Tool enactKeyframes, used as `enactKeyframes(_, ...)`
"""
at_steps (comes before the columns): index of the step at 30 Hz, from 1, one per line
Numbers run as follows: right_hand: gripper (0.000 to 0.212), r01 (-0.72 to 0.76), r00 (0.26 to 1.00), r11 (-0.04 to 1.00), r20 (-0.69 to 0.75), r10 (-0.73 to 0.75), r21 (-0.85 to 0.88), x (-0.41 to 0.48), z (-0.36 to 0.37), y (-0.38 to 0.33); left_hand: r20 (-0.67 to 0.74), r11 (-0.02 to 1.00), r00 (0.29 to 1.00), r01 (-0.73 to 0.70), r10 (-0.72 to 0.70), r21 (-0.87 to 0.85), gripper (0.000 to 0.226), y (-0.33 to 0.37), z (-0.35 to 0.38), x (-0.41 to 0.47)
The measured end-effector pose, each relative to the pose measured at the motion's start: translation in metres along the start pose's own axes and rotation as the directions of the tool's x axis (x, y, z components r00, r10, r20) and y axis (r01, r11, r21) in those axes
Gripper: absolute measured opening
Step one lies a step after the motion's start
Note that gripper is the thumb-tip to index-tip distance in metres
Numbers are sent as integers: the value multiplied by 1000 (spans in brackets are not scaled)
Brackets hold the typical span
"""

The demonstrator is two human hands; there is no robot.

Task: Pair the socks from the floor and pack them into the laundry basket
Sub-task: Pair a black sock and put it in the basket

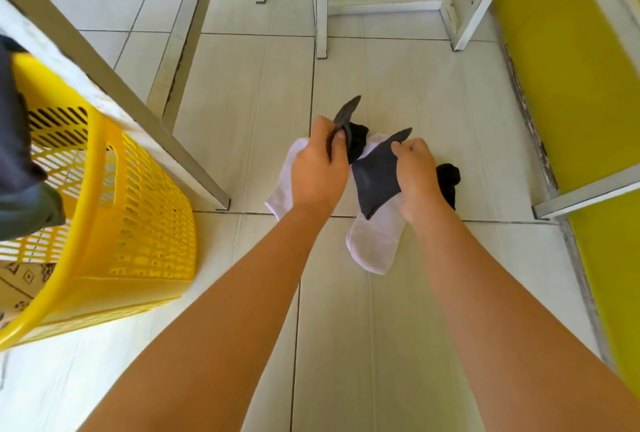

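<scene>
My left hand [318, 165] pinches one dark grey sock [346, 116] by its end, above the floor. Beside it, my right hand [417, 168] grips a second dark grey sock [375, 179] that hangs flat. Two white socks lie on the tiles beneath: one [282, 186] under my left hand, one [375, 241] under the hanging grey sock. A black sock [448, 179] lies just right of my right hand, and another black sock [358, 141] shows between my hands. The yellow laundry basket [138, 224] stands at the left.
A dark garment [17, 172] hangs over the basket's rim. A white table leg [194, 168] stands between the basket and the socks. White frame legs [320, 16] cross the back, and another bar [585, 192] sits at the right by the yellow wall [571, 85].
</scene>
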State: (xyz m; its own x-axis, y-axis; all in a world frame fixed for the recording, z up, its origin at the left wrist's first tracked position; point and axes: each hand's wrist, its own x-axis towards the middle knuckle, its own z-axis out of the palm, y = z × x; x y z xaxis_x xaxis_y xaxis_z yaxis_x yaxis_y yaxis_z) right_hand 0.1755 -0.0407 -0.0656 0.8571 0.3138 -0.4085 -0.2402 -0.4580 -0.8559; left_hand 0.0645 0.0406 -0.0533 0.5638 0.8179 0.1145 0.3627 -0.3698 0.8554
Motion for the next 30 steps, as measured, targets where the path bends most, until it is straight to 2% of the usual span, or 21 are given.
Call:
enactKeyframes(3, 12, -127, 988, 971, 108, 107, 204, -8, -2, 0, 114, 978, 982, -162, 148, 129, 18, 8, 9, -27)
enactKeyframes(5, 25, -245, 962, 899, 203, 181, 363, -14, -7, 3, 173, 954, 957, -261, 234, 151, 18, 6, 13, -42)
enactKeyframes(7, 36, -334, 933, 830, 282, 224, 447, -18, -13, 6, 196, 919, 926, -356, 323, 166, 21, -1, 15, -51)
enactKeyframes(11, 46, -425, 886, 782, 389, 254, 456, -20, -19, 7, 298, 850, 843, -505, 447, 152, 35, -14, 11, -56)
enactKeyframes(14, 36, -365, 902, 827, 381, 202, 427, -19, -17, 11, 307, 851, 835, -510, 456, 123, 33, -18, 4, -55)
enactKeyframes(16, 35, -298, 922, 857, 358, 145, 421, -16, -16, 15, 198, 927, 915, -369, 351, 63, 31, -13, -1, -54)
enactKeyframes(18, 36, -256, 928, 881, 357, 108, 398, -16, -16, 16, 11, 999, 999, -40, 41, -23, 30, -4, -4, -47)
enactKeyframes(19, 37, -244, 925, 892, 369, 95, 380, -16, -17, 17, -11, 981, 985, 171, -172, -94, 34, -4, -4, -40)
enactKeyframes(20, 37, -234, 919, 903, 385, 85, 359, -15, -17, 18, 68, 900, 920, 392, -386, -189, 41, -5, -4, -31)
enactKeyframes(21, 36, -226, 909, 915, 409, 75, 334, -17, -16, 19, 218, 763, 812, 583, -541, -278, 49, -7, -5, -23)
enactKeyframes(22, 34, -220, 897, 925, 436, 67, 310, -18, -16, 19, 361, 613, 702, 712, -614, -342, 56, -8, -6, -18)
enactKeyframes(23, 32, -213, 887, 936, 458, 64, 281, -20, -15, 18, 446, 521, 637, 771, -628, -367, 60, -10, -8, -14)
enactKeyframes(24, 30, -199, 881, 950, 468, 66, 241, -22, -14, 17, 484, 490, 623, 782, -614, -385, 60, -13, -10, -13)
enactKeyframes(27, 26, -109, 906, 990, 419, 61, 92, -25, -12, 13, 442, 566, 719, 695, -536, -444, 37, -15, -13, -10)
enactKeyframes(30, 29, -22, 922, 1000, 387, 24, -10, -31, -10, 6, 289, 691, 818, 575, -497, -439, 23, -3, -22, -12)
